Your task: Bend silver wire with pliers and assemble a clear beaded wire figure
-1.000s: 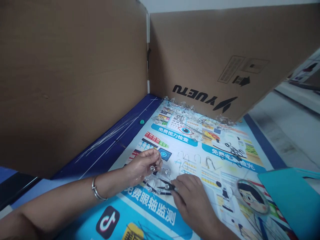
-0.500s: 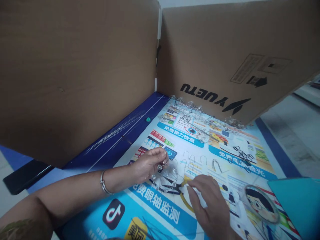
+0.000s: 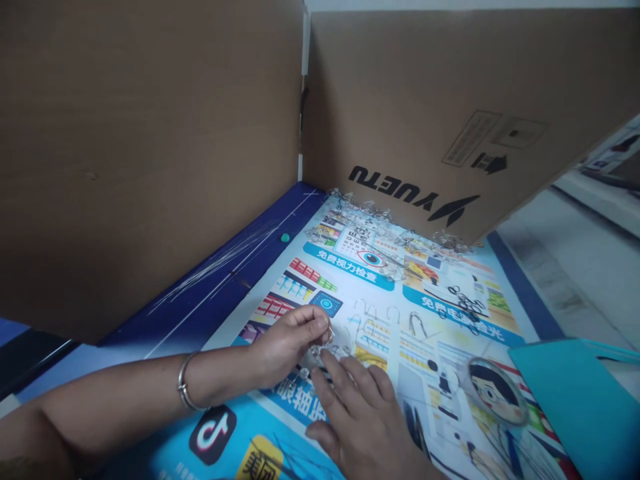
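Note:
My left hand (image 3: 293, 341) is closed, thumb and fingertips pinching a thin wire strung with clear beads (image 3: 315, 353). The beaded wire hangs in loops below the pinch, just above the printed sheet. My right hand (image 3: 357, 410) lies palm down with its fingers apart, the fingertips at the beads; whether they touch them cannot be told. Dark pointed plier jaws (image 3: 416, 427) show beside the right hand, their handles hidden beneath it. Several bent wire hooks (image 3: 373, 310) and a thicker metal hook (image 3: 416, 325) lie beyond my hands.
Cardboard panels (image 3: 380, 87) stand at the back and left. A pile of clear beaded pieces (image 3: 390, 233) lies along the back panel. Black rings (image 3: 465, 303) are at the right, thin straight wires (image 3: 220, 263) at the left. A teal folder (image 3: 575, 400) covers the right corner.
My right hand has let go of the yellow-handled pliers and moved left to the beads, fingers spreading. My left hand keeps its pinch. The view has shifted slightly.

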`<action>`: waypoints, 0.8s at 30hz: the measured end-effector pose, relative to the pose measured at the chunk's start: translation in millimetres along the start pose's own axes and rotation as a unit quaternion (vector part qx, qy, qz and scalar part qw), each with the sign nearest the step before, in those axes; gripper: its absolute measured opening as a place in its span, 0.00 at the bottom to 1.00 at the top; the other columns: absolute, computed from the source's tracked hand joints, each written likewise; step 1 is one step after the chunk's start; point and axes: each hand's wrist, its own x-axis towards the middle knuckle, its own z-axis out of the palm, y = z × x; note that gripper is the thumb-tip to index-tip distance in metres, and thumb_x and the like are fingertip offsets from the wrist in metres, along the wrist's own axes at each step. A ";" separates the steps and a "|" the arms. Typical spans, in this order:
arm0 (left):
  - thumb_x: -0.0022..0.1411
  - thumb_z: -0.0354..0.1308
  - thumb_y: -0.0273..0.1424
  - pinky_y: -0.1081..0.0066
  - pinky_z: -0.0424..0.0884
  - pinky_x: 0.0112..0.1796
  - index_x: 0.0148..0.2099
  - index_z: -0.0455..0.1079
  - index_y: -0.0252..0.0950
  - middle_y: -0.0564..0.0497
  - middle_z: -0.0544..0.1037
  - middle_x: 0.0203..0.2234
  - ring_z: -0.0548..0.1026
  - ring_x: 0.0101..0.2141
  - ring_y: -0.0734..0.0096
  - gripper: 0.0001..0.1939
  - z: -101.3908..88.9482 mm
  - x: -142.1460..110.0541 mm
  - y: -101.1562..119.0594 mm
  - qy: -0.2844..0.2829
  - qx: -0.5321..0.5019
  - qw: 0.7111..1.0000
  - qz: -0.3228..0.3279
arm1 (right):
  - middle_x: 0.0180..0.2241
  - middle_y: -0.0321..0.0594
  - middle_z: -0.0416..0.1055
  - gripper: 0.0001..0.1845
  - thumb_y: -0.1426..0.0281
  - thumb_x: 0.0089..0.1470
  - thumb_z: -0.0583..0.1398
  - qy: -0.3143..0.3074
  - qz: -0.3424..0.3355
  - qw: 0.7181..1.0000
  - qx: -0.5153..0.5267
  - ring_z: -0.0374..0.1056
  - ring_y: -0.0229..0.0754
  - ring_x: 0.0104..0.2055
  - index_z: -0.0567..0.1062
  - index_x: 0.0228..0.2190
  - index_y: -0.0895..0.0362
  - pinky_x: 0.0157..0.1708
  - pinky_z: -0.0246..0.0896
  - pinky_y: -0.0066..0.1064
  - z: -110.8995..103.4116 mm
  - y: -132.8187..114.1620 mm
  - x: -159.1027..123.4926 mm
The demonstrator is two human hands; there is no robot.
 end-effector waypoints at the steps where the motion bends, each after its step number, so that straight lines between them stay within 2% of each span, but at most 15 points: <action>1: 0.56 0.60 0.38 0.75 0.58 0.31 0.29 0.66 0.33 0.53 0.68 0.24 0.64 0.27 0.75 0.13 0.5 -0.7 -0.2 0.000 0.000 1.000 -0.005 | 0.49 0.38 0.69 0.24 0.52 0.55 0.53 -0.007 0.000 1.000 -0.004 0.60 0.46 0.48 0.71 0.46 0.54 0.46 0.47 0.40 1.2 -0.2 -0.8; 9: 0.53 0.62 0.38 0.76 0.57 0.28 0.28 0.66 0.33 0.53 0.69 0.23 0.64 0.26 0.76 0.14 5.5 -4.4 3.1 0.024 0.002 0.999 -0.026 | 0.48 0.38 0.70 0.26 0.52 0.55 0.53 -0.014 -0.007 1.000 -0.006 0.60 0.46 0.47 0.70 0.46 0.58 0.46 0.48 0.40 6.6 -2.2 -5.2; 13: 0.52 0.63 0.38 0.76 0.57 0.27 0.27 0.67 0.33 0.53 0.69 0.23 0.64 0.25 0.77 0.14 7.2 -4.7 5.7 0.028 0.014 0.999 -0.024 | 0.49 0.39 0.69 0.26 0.53 0.56 0.53 -0.027 -0.025 0.999 -0.018 0.60 0.46 0.47 0.70 0.47 0.58 0.46 0.48 0.40 6.0 -1.9 -5.6; 17: 0.52 0.62 0.38 0.75 0.59 0.29 0.28 0.67 0.33 0.53 0.70 0.23 0.65 0.26 0.76 0.13 4.6 -3.9 5.5 0.026 0.037 0.999 -0.008 | 0.48 0.40 0.70 0.24 0.55 0.55 0.55 -0.008 -0.038 0.999 -0.017 0.61 0.45 0.47 0.71 0.46 0.58 0.46 0.50 0.39 4.3 -1.2 -5.7; 20: 0.53 0.62 0.38 0.74 0.59 0.31 0.29 0.68 0.33 0.53 0.69 0.23 0.65 0.27 0.74 0.12 1.7 -2.9 4.6 0.023 0.055 0.998 0.006 | 0.46 0.40 0.71 0.20 0.59 0.55 0.57 0.013 -0.045 0.999 -0.007 0.62 0.45 0.46 0.72 0.44 0.58 0.45 0.52 0.38 2.7 -0.9 -5.1; 24: 0.54 0.61 0.38 0.74 0.59 0.31 0.29 0.69 0.33 0.53 0.69 0.24 0.65 0.28 0.74 0.12 0.1 -2.3 4.8 0.015 0.083 0.996 0.015 | 0.45 0.41 0.72 0.14 0.71 0.55 0.56 0.030 -0.052 0.998 -0.002 0.64 0.44 0.44 0.72 0.43 0.59 0.44 0.53 0.39 -0.3 0.4 -4.2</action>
